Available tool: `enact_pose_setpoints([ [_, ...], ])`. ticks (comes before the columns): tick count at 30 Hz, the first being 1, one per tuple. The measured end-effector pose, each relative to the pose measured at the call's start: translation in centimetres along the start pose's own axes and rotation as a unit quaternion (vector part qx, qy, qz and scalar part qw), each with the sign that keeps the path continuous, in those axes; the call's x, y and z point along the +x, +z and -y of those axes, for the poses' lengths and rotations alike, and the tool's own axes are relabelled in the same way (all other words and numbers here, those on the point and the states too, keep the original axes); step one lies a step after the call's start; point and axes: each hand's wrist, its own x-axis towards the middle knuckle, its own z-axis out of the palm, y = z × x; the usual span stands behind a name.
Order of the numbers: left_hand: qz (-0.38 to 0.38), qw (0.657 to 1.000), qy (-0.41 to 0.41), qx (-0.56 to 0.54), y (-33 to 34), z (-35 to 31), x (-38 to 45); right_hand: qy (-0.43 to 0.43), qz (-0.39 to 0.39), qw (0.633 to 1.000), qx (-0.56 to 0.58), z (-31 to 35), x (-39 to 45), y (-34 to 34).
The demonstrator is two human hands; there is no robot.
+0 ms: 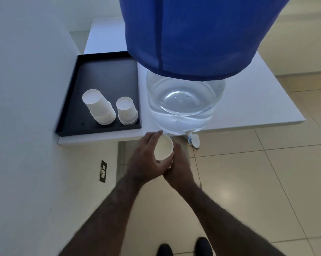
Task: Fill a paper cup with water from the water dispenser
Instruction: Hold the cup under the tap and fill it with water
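Note:
An upright white paper cup (163,147), its inside looking dry, hovers just off the white table's front edge. My left hand (146,159) wraps its left side and my right hand (180,170) holds it from below and the right. The water dispenser (183,100) is a clear jug under a blue cloth cover (193,34), standing on the table. Its small white tap (194,140) juts over the table edge, to the right of the cup and slightly beyond it.
A black tray (108,76) on the table's left holds two upside-down stacks of paper cups (98,108) (127,110). A white wall (23,108) with a socket (103,170) runs along the left. Tiled floor lies below; my shoes (183,248) show at the bottom.

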Motion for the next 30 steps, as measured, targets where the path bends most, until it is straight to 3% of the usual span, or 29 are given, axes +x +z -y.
enact_pose_setpoints([
  [5, 0.097, 0.995, 0.004, 0.004, 2.0, -0.5, -0.8, 0.101, 0.009, 0.995, -0.012, -4.1, -1.6, -1.2],
  [8, 0.118, 0.993, -0.017, 0.014, 2.8, -1.1, -0.4, 0.141, 0.013, 0.990, -0.026, -6.2, -2.2, -2.0],
  [13, 0.082, 0.995, 0.027, 0.040, 4.1, -3.3, 1.9, 0.208, -0.024, 0.978, 0.002, -8.5, -1.5, -3.5],
  [24, 0.046, 0.976, 0.138, 0.163, 5.8, -4.5, 3.9, 0.202, -0.054, 0.978, 0.018, -9.5, 1.8, -5.5],
  [28, 0.032, 0.974, 0.136, 0.178, 6.1, -5.1, 3.8, 0.192, -0.051, 0.980, 0.015, -9.6, 2.1, -5.3],
  [30, 0.025, 0.983, 0.093, 0.154, 6.1, -5.6, 4.1, 0.190, -0.053, 0.980, 0.014, -9.5, 2.3, -5.3],
])
